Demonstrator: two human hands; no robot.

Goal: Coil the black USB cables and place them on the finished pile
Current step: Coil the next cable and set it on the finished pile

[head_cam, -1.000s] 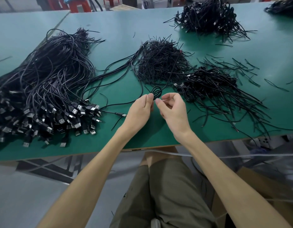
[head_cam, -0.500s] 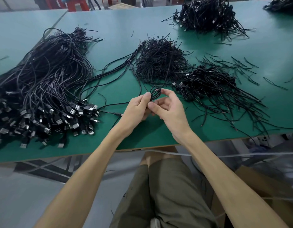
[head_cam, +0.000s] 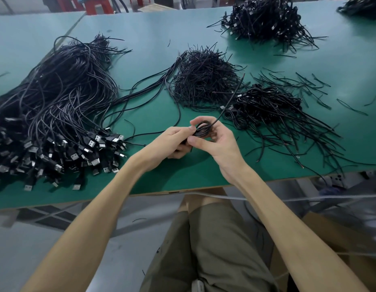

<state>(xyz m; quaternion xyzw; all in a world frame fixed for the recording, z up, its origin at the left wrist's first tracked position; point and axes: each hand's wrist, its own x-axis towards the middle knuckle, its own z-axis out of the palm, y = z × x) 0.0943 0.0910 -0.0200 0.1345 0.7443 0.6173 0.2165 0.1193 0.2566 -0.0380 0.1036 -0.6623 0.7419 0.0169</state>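
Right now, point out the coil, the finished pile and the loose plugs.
coil [head_cam: 202, 130], head view: its wound loops.
finished pile [head_cam: 267, 104], head view: middle of the heap.
plugs [head_cam: 91, 143], head view: one metal-faced connector.

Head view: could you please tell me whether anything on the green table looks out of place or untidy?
Nothing looks damaged, and the held coil looks sound. Loose black strands lie scattered right of the finished pile, and a few cable ends reach the table's near edge.
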